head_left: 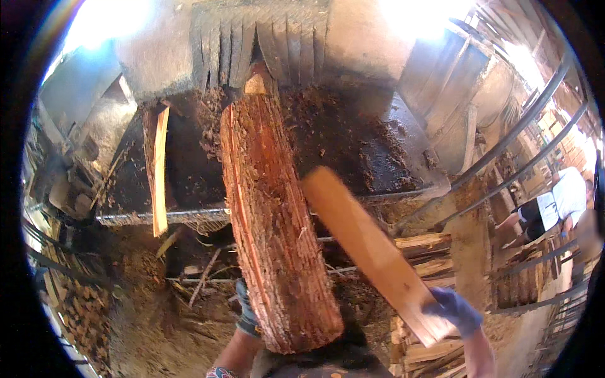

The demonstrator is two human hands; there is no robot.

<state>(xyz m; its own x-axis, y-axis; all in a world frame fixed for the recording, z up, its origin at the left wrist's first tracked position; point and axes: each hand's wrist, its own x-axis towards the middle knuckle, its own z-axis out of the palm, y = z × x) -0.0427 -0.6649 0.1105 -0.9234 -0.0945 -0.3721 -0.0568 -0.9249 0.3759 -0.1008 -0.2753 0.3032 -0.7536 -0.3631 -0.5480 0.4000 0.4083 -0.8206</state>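
A thick bark-covered log (277, 214) lies lengthwise in front of me, its near end past the table edge. A pale cut strip shows along its left side. My left hand (247, 312), in a dark glove, holds the log low on its left side, and the log hides most of its fingers. My right hand (457, 310), in a blue-grey glove, is closed round the near end of a flat sawn board (372, 249). The board slants up and left, its far end beside the log's right side. Beyond the log, a pale wood end (256, 83) pokes from a strip curtain (293, 53).
The dark metal table (334, 138) carries bark scraps. A narrow bark-edged strip (161, 170) overhangs its front left. Cut timbers (428, 252) are stacked below right. Curved metal bars (523, 132) stand at right, with another person (554, 205) beyond. Debris covers the ground.
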